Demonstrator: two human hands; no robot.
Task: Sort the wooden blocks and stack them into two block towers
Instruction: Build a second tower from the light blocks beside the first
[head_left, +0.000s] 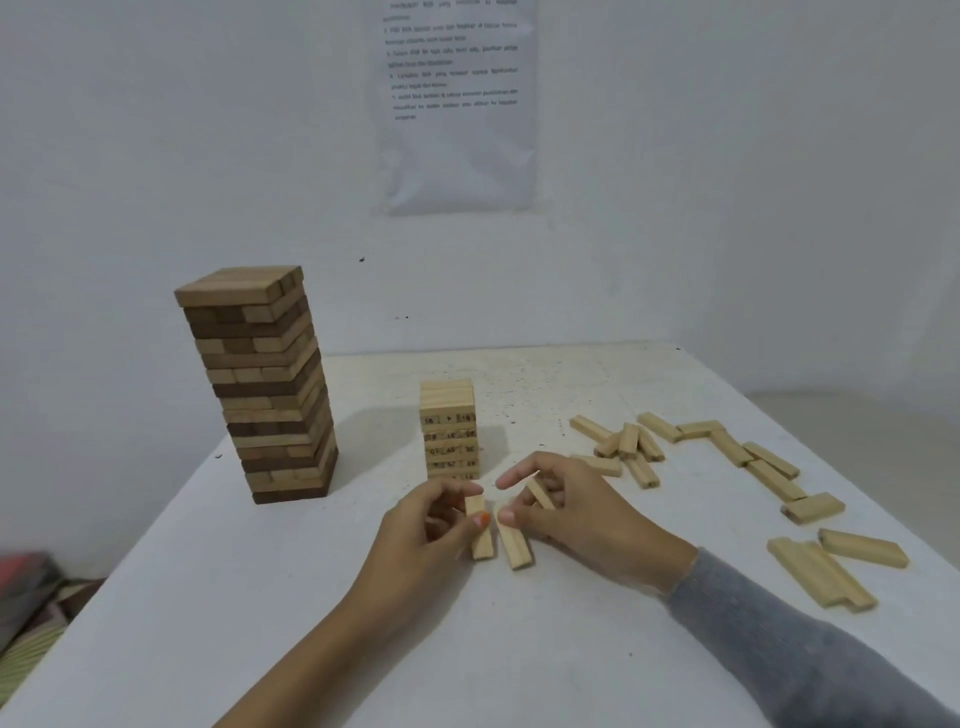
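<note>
The left hand (431, 525) pinched an upright pale block (483, 545) between thumb and fingertips, its lower end down at the counter (519, 649). The right hand (576, 514), in a grey sleeve (805, 649), curled its fingers round a tilted pale block (540, 493). A third pale block (514, 545) lay just beside the upright one, with its far end at the right thumb.

Just beyond the hands stood the short numbered tower (448, 426) of pale blocks, well in from the counter's far edge. The tall tower (265, 384) of mixed dark and light blocks stood well apart to the left, close to the left edge, and bare counter lay between the two towers. Loose pale blocks (769, 467) were scattered to the right, and the nearest cluster (826, 566) lay close to the right edge. Open counter stretched from the hands to the near edge.
</note>
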